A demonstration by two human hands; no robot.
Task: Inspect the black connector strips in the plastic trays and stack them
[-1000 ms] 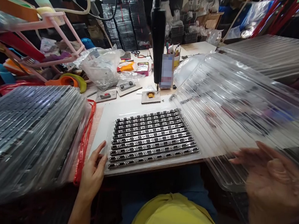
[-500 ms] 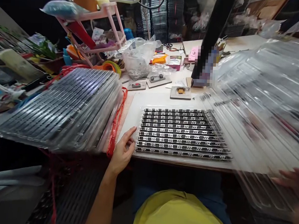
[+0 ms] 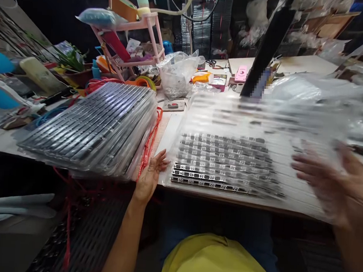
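Observation:
On the table in front of me, a clear plastic tray [image 3: 175,168] holds rows of metal strips with dark connectors [image 3: 207,184]. A second clear plastic tray [image 3: 249,111], smeared by motion, spans above it and covers most of the rows. My right hand [image 3: 331,176] is at the upper tray's right edge, its fingers lapping over the edge and its thumb apart; blur hides the exact contact. My left hand [image 3: 152,173] stands by the left edge of the lower tray, fingers apart and holding nothing; whether the fingertips touch the edge I cannot tell.
To the left lies a stack of filled plastic trays [image 3: 87,127], with red cord [image 3: 150,144] beside it. Behind are a pink rack [image 3: 150,41], a plastic bag [image 3: 178,73] and a dark post [image 3: 267,47]. Clear plastic sheeting [image 3: 318,88] lies at the right.
The upper clear tray has swung from the right to the left, over the rows of connectors. My right hand has moved left and up with it. My left hand's fingers have spread.

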